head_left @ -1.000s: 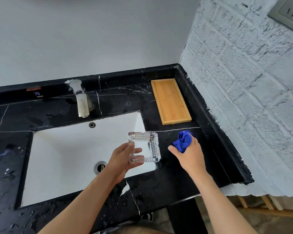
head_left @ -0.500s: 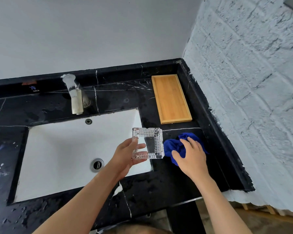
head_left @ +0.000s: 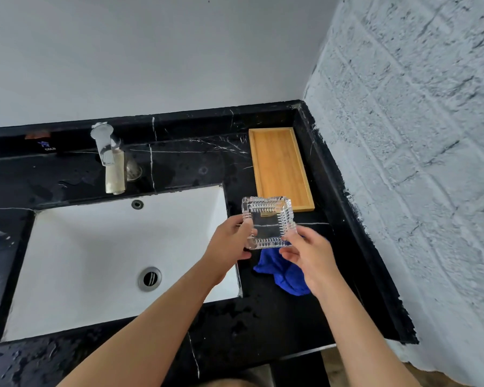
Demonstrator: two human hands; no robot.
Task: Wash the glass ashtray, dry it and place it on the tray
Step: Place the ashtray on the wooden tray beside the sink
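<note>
A square, ribbed glass ashtray point(head_left: 267, 222) is held in the air over the black counter, just right of the sink. My left hand point(head_left: 231, 241) grips its left edge with thumb on top. My right hand point(head_left: 309, 251) pinches its lower right corner. Under my right hand a blue cloth point(head_left: 280, 272) lies crumpled on the counter, partly hidden by the hand. The wooden tray point(head_left: 280, 166) lies flat and bare in the back right corner, just beyond the ashtray.
A white sink basin point(head_left: 95, 261) with a drain point(head_left: 150, 278) fills the left middle. A chrome tap point(head_left: 109, 157) stands behind it. The black marble counter point(head_left: 263, 317) is wet with droplets. A white brick wall point(head_left: 417, 163) closes the right side.
My right hand let the blue cloth drop on the counter and came up to the ashtray's right corner. The ashtray has moved right and away, toward the tray.
</note>
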